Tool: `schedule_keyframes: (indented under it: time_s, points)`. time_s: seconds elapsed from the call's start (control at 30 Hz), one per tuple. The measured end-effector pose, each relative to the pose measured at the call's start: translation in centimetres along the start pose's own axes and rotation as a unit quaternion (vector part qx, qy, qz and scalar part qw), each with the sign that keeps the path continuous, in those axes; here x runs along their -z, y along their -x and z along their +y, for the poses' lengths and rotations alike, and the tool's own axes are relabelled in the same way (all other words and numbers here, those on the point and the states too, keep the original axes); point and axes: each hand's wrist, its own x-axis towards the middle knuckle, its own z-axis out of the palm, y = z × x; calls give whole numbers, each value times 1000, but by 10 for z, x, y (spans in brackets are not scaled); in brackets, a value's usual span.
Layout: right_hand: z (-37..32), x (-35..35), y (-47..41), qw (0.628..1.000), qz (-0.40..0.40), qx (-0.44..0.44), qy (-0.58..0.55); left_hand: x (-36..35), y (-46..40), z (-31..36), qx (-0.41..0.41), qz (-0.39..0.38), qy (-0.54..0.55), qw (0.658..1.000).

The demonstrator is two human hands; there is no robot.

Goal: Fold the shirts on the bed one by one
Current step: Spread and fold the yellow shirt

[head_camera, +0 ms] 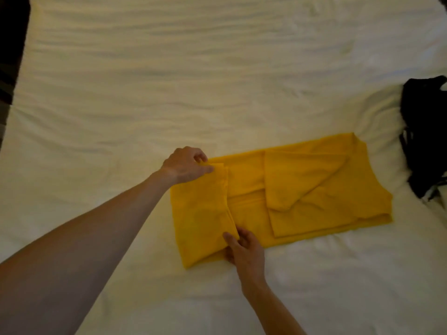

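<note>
Yellow shirt (302, 189) half-folded, sleeve tucked, flat on bed (169, 81)

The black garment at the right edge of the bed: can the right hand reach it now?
Probably not at once: the right hand pinches the yellow shirt. The black garment lies apart, nothing between.

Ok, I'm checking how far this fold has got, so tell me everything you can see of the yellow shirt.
The yellow shirt is plain mustard-yellow soft cloth, lying flat on the white bed sheet as a long, partly folded band. A sleeve is folded in across its right part. Its left end is doubled over; the left hand pinches that flap's far corner and the right hand pinches its near corner.
</note>
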Motion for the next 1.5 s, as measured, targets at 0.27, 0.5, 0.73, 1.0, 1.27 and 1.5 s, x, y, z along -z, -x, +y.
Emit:
schedule_keyframes:
  time_s: [0.27,0.5,0.73,1.0,1.27,1.5]
  points:
    - [1,11,-2,986,63,68,138,-21,-3,-18,-40,67,-161,984]
    - [-17,19,-3,979,56,99,168,-33,-11,-3,10,133,-33,990]
    - [-3,-6,30,885,149,244,368,-19,15,-32,-78,162,-95,979]
    - [21,-61,31,723,-33,271,635,-25,44,-85,-205,17,-439,875]
    - [9,-42,43,819,-72,193,536,-19,67,-87,-222,9,-482,848]
    - [24,20,121,843,-303,29,444,-19,182,-59,-156,-244,-491,821]
